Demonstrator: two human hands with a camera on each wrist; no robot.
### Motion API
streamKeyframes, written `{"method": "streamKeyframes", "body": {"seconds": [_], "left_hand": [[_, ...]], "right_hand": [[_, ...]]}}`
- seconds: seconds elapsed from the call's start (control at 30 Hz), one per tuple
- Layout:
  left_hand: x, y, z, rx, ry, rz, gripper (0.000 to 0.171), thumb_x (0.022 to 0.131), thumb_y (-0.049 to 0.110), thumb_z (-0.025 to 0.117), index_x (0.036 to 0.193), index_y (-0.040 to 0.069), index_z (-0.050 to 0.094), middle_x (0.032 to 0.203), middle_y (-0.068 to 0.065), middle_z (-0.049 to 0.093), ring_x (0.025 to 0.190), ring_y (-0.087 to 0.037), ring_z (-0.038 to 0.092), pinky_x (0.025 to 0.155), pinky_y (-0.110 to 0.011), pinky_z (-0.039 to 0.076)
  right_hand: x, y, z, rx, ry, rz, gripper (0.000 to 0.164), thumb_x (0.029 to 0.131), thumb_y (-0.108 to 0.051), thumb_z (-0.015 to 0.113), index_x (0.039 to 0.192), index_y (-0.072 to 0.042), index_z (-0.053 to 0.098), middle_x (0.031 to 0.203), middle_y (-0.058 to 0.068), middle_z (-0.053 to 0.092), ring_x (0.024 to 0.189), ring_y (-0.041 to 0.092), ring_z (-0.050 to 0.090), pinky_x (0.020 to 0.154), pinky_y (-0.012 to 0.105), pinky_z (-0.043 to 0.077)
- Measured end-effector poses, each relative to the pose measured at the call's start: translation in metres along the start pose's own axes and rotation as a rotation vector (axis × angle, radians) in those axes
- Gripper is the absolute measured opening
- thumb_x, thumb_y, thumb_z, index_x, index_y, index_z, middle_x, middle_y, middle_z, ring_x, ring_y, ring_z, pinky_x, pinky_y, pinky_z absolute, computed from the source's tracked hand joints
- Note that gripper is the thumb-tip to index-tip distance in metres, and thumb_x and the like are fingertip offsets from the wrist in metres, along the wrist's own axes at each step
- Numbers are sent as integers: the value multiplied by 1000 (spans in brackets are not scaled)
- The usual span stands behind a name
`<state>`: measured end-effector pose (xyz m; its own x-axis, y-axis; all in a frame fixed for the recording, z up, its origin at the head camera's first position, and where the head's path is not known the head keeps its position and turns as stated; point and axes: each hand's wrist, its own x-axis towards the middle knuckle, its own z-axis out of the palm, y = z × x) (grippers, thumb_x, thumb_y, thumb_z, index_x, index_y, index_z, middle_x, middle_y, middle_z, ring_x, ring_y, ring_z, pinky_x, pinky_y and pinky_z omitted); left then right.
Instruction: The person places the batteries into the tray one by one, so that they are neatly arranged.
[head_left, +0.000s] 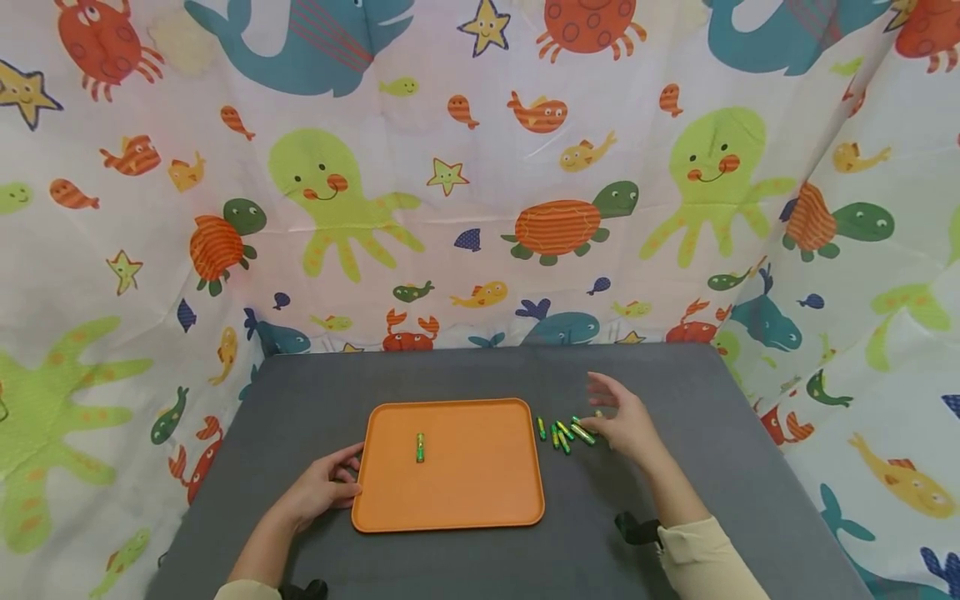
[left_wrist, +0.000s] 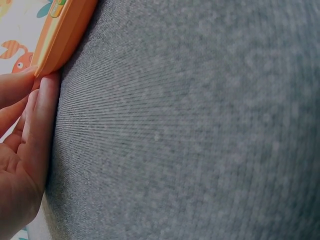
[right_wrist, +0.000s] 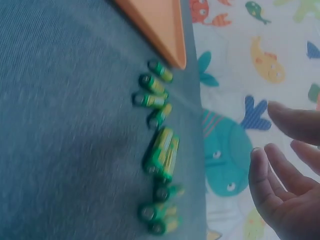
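Observation:
An orange tray [head_left: 480, 492] lies on the grey table, with one green and yellow battery [head_left: 420, 447] standing out on its left half. My left hand [head_left: 322, 485] holds the tray's left edge; in the left wrist view the thumb [left_wrist: 20, 86] is on the rim and a finger lies against the side below. To the right of the tray is a loose group of several green and yellow batteries [head_left: 582, 434]. Over the right end of that group is my right hand [head_left: 624, 421], fingers spread apart. Nothing shows between its thumb and fingers in the right wrist view.
Grey cloth covers the table [head_left: 480, 567]. A white curtain [head_left: 465, 308] printed with sea animals hangs behind and along both sides. Dark straps [head_left: 636, 529] sit at the wrists, beside light sleeves [head_left: 708, 558]. Two thicker batteries [right_wrist: 160, 152] lie side by side mid-row.

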<state>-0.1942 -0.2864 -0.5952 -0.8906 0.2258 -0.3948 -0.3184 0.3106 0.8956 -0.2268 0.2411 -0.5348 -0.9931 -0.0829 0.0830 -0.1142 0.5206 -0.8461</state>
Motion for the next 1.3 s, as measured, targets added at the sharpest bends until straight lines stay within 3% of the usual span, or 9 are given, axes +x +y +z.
{"method": "streamKeyframes", "body": {"seconds": [0.33, 0.6, 1.0, 1.3], "left_hand": [[0, -1, 0, -2, 1, 12, 78, 89, 0, 72, 157, 9, 35, 122, -17, 50, 91, -25, 57, 71, -39, 59], [1, -3, 1, 1, 27, -10, 79, 87, -1, 74, 156, 8, 37, 120, -15, 50, 89, -23, 57, 72, -39, 59], [4, -7, -2, -2, 16, -7, 80, 87, 2, 75, 156, 12, 37, 122, -15, 51, 91, -24, 59, 74, -39, 59], [4, -5, -1, 11, 16, -3, 79, 87, 1, 75, 156, 11, 37, 120, -15, 51, 90, -25, 59, 73, -39, 59]], "right_hand": [[-3, 36, -18, -45, -12, 63, 81, 84, 1, 78, 154, -10, 39, 146, 26, 50, 127, 45, 55, 84, 48, 57], [-5, 52, -23, -66, -18, 91, 83, 81, 2, 80, 153, -4, 38, 144, 28, 52, 127, 48, 55, 89, 52, 55], [-11, 71, -21, -133, -66, 209, 84, 78, 8, 74, 153, -4, 39, 149, 23, 49, 133, 46, 47, 98, 59, 46], [-8, 83, -13, -182, -37, 215, 72, 78, 8, 71, 146, -2, 50, 148, 31, 41, 131, 52, 45, 99, 64, 42]]}}
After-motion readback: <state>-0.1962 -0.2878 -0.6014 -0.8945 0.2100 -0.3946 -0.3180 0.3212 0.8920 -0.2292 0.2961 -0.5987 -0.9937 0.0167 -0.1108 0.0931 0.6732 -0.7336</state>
